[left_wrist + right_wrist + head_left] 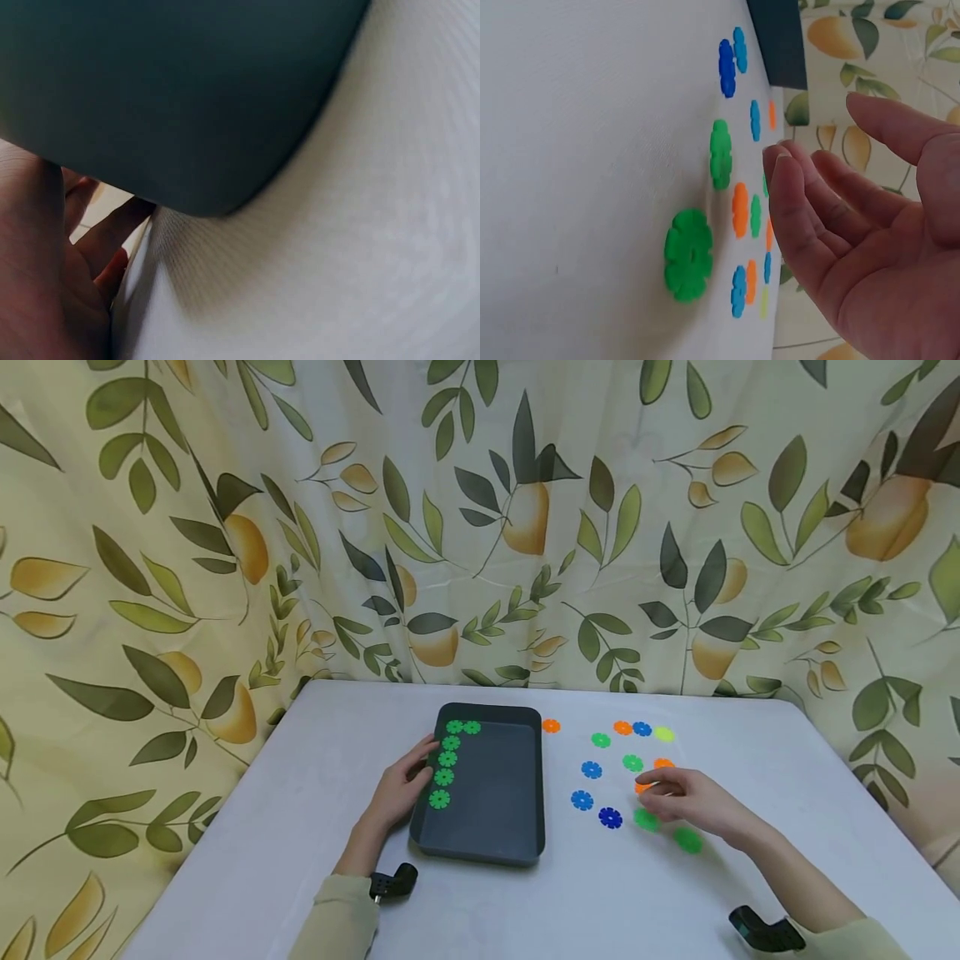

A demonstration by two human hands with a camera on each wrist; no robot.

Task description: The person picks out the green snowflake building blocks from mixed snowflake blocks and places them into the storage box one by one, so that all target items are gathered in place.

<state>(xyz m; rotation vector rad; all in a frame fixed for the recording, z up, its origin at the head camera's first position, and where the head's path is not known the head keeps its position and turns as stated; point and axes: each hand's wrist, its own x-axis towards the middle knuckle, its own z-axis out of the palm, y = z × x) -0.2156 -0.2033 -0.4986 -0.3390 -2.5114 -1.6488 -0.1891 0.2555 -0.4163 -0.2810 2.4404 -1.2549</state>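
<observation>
A dark grey tray (491, 810) lies on the table with several green notched plastic discs (444, 777) along its left side and top left corner. My left hand (401, 785) rests against the tray's left rim, its fingers loosely bent; in the left wrist view fingertips (139, 208) meet the tray's lower edge. To the right of the tray, my right hand (693, 802) hovers over loose discs, thumb and fingers apart, nothing between them. Close by it are an orange disc (739, 210), a green disc (721, 154) and a nearer green disc (688, 255).
More flower-shaped discs lie scattered right of the tray, among them a dark blue disc (611, 817), a lighter blue disc (582, 800) and a yellow disc (664, 734). A white cloth covers the table (600, 902). A leaf-patterned curtain (480, 585) hangs behind it.
</observation>
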